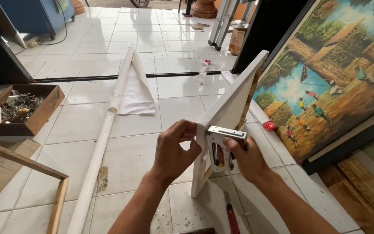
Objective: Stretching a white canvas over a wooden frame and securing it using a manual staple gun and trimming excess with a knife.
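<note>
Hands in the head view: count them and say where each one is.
2. The left hand pinches the white canvas at its near edge; the right hand grips the metal staple gun against it.

Bright daylight enters from the top, glaring on the white floor tiles [122, 43]. Shadows are soft and short. Focus is sharp centrally; wide-angle lens bends edges, and the landscape painting [334, 73] is slightly soft.

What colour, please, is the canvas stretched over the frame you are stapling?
Plain white canvas, seen best in the head view.
</note>
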